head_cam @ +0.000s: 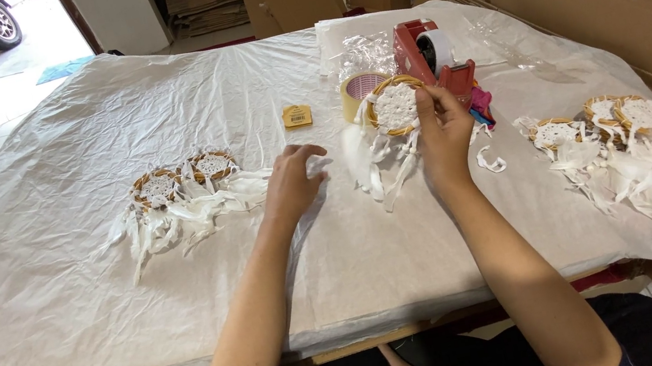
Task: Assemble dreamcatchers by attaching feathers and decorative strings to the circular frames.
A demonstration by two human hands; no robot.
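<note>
Six round dreamcatchers in all, woven rims, white lace centres, soft white feathers: two (183, 181) at left centre, three (610, 122) at right, one (394, 108) raised at upper centre. Right hand (444, 135) pinching that one's rim, fingers closed on it. Left hand (293, 182) loosely curled, fingertips on crinkled white sheet (49, 285), holding nothing. One red tape dispenser (431, 57), one tape roll (358, 88), one small yellow square (296, 116) behind.
</note>
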